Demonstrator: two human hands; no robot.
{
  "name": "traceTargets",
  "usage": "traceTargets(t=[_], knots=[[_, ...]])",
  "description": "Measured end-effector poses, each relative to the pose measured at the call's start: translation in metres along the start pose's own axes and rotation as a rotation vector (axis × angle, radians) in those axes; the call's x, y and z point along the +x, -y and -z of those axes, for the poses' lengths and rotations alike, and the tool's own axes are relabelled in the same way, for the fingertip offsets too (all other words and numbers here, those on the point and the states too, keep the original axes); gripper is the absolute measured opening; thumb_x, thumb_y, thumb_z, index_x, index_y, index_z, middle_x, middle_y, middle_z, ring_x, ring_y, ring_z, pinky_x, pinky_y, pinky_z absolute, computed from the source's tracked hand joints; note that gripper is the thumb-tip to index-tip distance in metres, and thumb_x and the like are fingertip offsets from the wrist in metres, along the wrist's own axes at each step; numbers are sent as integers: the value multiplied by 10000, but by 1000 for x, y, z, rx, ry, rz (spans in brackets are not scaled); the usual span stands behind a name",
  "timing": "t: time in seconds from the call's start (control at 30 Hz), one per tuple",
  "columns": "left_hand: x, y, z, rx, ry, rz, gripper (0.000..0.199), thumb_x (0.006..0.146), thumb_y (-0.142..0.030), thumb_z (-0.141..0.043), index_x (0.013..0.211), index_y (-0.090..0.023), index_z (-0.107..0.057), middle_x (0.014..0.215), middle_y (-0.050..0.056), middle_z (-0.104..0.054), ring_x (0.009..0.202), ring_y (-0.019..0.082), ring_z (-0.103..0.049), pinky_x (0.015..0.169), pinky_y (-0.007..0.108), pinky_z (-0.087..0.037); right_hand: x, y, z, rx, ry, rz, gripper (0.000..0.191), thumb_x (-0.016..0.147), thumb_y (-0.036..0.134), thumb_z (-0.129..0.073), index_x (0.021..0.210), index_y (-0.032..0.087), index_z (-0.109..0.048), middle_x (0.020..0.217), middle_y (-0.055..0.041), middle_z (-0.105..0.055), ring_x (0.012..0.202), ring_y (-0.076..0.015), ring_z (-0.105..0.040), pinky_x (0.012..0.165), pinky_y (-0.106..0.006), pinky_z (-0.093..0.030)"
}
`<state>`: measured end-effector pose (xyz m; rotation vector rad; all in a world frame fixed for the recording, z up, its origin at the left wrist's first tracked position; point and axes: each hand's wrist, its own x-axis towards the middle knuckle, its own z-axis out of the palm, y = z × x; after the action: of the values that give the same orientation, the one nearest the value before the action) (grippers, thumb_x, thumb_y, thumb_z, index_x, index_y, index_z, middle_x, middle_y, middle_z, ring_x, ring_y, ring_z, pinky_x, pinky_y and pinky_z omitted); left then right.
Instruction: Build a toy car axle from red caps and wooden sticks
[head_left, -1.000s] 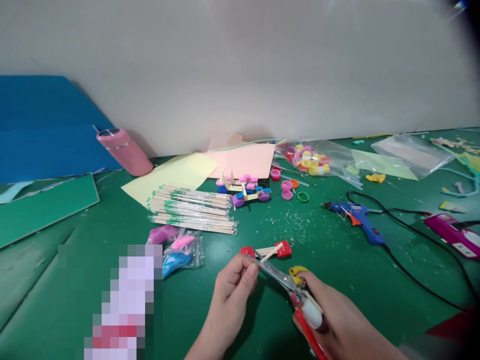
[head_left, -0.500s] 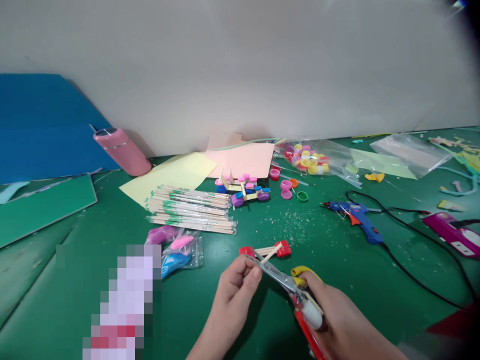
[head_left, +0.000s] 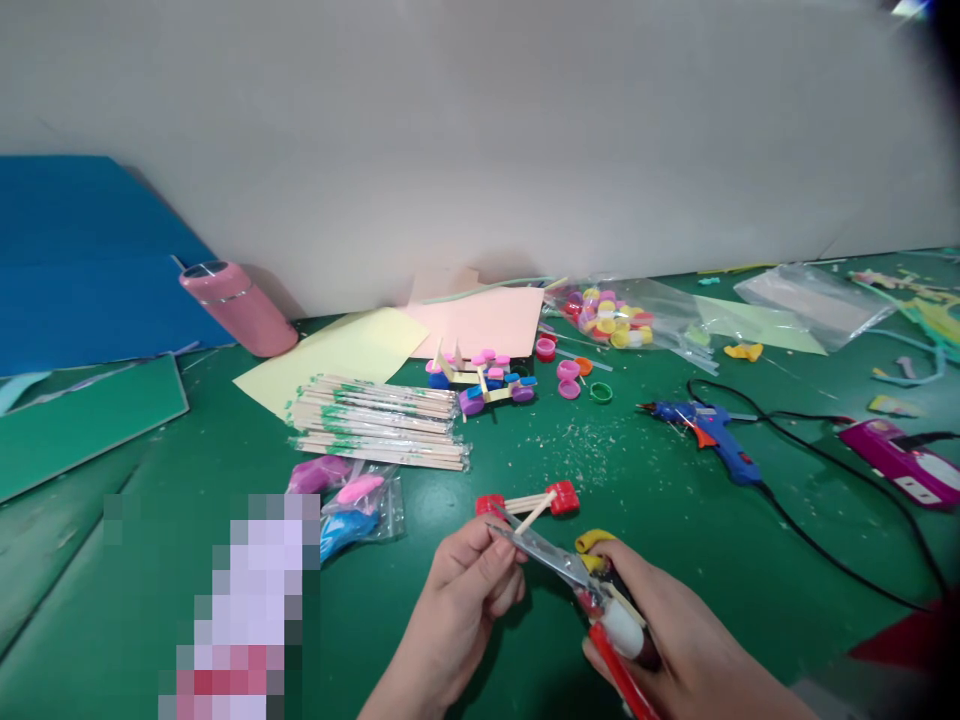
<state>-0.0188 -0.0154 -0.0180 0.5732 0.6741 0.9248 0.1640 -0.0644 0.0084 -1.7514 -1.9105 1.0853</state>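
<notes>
While the right hand (head_left: 660,635) reaches in from the lower right, its fingers curl around the scissors (head_left: 559,562); the left hand (head_left: 476,590) pinches thumb to finger beside the 2 blades, but what it grips is hidden. The forearms are cut off.

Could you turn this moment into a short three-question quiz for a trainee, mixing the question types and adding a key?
1. Multiple choice: which tool does the right hand hold?
(a) a hammer
(b) scissors
(c) a paintbrush

2. True or false: from the head camera, the wrapped sticks lie to the left of the blue glue gun.

3. Fill in the blank: just beyond the left hand, pale sticks run between two blocks coloured ____.

Key: 1 b; 2 true; 3 red.
</notes>
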Motion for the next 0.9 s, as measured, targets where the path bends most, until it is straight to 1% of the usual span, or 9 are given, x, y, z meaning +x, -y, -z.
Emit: traceTargets(t=[0.2,0.33,0.4,0.5,0.57,0.6,0.67,0.8,0.9], knots=[[1,0,4,-75,76,64,186,773,-293,-600,672,-137,-594,409,-111,-240,373,42,-165,474,249,-160,0,3,0,34,1,0,176,736,262,-504,886,215,-424,687,6,-590,549,-140,-523,506,-227,-396],[2,1,5,-35,61,71,204,765,-325,-605,669,-147,-583,431,-103,-245,401,52,-178,469,244,-150,2,1,-1,22,35,-43,115,737,252,-494,813,216,-415,665,8,-582,535,-132,-514,481,-216,-368],[2,1,4,86,0,28,227,757,-354,-614,677,-145,-583,466,-84,-296,440,62,-214,465,236,-152,4,-1,0,3,71,-84,109,729,233,-497,792,215,-410,658,7,-579,538,-130,-511,473,-212,-354],[-1,1,2,378,-128,-98,224,757,-355,-618,699,-139,-601,551,-41,-414,511,79,-293,474,227,-193,6,-4,-1,-7,118,-112,115,729,230,-500,798,212,-409,669,0,-589,551,-135,-516,486,-216,-357],[-2,2,1,503,-178,-184,222,767,-341,-609,673,-140,-601,582,-27,-442,542,89,-322,491,227,-222,6,-5,-1,-6,107,-116,120,738,243,-498,820,212,-416,681,-2,-599,552,-139,-519,495,-223,-364],[-3,2,1,516,-185,-210,233,774,-339,-601,651,-141,-591,581,-27,-437,547,90,-324,497,228,-228,5,-5,-2,-6,93,-119,123,742,250,-499,829,212,-420,684,-1,-602,549,-141,-520,494,-226,-367],[-3,3,2,448,-165,-207,246,784,-343,-588,641,-143,-573,566,-37,-403,534,87,-302,496,230,-222,4,-2,-2,-2,68,-114,133,739,262,-512,832,216,-428,682,5,-600,545,-142,-520,491,-227,-370],[-2,2,0,151,-68,-114,224,776,-340,-600,670,-148,-558,511,-66,-336,481,72,-257,483,231,-203,2,4,-1,19,53,-49,150,718,252,-535,825,218,-437,679,14,-587,551,-137,-513,510,-225,-392],[-2,1,-3,-14,11,-76,192,777,-305,-604,674,-149,-560,460,-84,-302,433,60,-223,468,231,-188,2,7,0,28,45,-35,158,713,244,-541,826,218,-434,677,15,-582,552,-134,-513,513,-219,-402]])
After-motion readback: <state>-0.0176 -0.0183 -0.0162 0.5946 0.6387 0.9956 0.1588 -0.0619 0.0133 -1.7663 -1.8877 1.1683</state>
